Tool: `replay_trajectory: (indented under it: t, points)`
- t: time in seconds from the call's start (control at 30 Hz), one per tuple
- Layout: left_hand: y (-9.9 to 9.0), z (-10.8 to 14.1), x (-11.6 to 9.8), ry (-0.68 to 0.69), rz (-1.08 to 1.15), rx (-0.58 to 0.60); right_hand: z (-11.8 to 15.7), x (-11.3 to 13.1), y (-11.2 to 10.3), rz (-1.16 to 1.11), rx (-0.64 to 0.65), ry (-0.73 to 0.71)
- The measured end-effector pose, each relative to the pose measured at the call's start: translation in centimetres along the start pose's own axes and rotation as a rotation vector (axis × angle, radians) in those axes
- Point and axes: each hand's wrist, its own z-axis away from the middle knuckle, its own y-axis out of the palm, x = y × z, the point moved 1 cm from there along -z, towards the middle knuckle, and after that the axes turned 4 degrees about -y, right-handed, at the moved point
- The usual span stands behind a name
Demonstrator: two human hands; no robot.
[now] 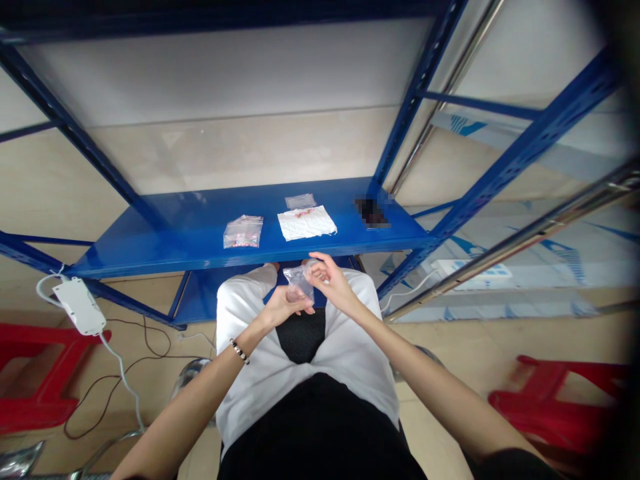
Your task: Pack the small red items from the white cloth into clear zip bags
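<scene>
A small clear plastic bag [296, 279] is above my lap, just in front of the shelf edge. My left hand [286, 303] grips its lower part between thumb and fingers. At the bag's upper right edge, my right hand [331, 283] has its fingers pinched, with the index finger raised. On the blue shelf [190, 230] lies a crumpled white cloth or paper [307, 227] with small pinkish pieces [304, 213] on it. To its left is a clear zip bag [243, 233] holding small pink and red pieces. Behind the white sheet lies a flat clear bag [301, 201].
A dark, pixelated object [373, 213] lies at the shelf's right. Blue metal posts frame both sides. A white power strip [80, 307] hangs at the left with cables below it. Red plastic stools [37, 373] stand on the floor at both sides.
</scene>
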Motion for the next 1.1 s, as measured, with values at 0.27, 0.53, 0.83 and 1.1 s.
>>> replay_trajectory:
  t: [0.27,0.53,0.83,1.1]
  points:
    - [-0.3,-0.6,0.1,-0.02,-0.045,-0.071,-0.2,-1.1,-0.1,-0.088,-0.012,0.045]
    - [-0.3,-1.0,0.2,0.122,0.007,-0.187,-0.5,-0.5,-1.0,0.067,-0.034,0.004]
    - [0.0,-0.8,1.0,0.073,0.007,-0.134,-0.1,-0.6,-0.2,-0.124,-0.092,0.119]
    - [-0.2,-0.4,-1.1,0.214,0.121,-0.293,0.3,-0.7,0.2,-0.15,-0.163,0.227]
